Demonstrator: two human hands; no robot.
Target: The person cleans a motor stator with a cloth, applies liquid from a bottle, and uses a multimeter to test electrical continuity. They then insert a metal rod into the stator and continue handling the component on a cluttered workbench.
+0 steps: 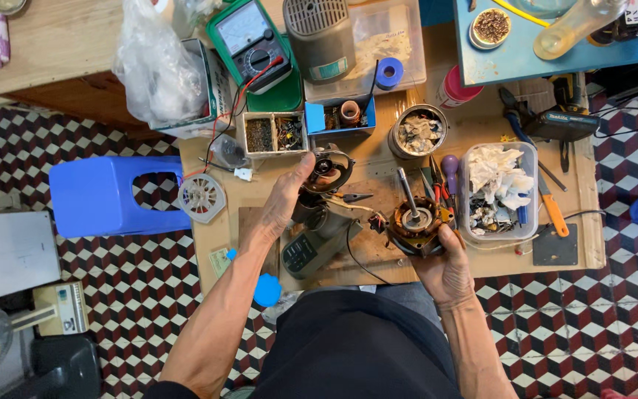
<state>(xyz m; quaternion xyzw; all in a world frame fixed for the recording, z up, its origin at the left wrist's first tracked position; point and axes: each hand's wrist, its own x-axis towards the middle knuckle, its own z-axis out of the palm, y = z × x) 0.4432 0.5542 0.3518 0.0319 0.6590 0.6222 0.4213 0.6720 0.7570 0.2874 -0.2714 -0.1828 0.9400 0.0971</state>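
Already pulled apart: right hand (446,270) gripping motor core (415,222) with shaft up, left hand (283,203) clutching dark end cover (328,168) over workbench (378,166); reassembly not started, apparently.

Left hand (283,201) is reaching up and pinching a round metal motor cover (328,169), while the right hand (444,267) cradles the motor core (416,222) with copper windings, shaft pointing up. Pliers (348,198) lie between the hands. Just right of the right hand is a clear tub (529,193) of crumpled rags, and a green multimeter (254,41) sits above the left hand.
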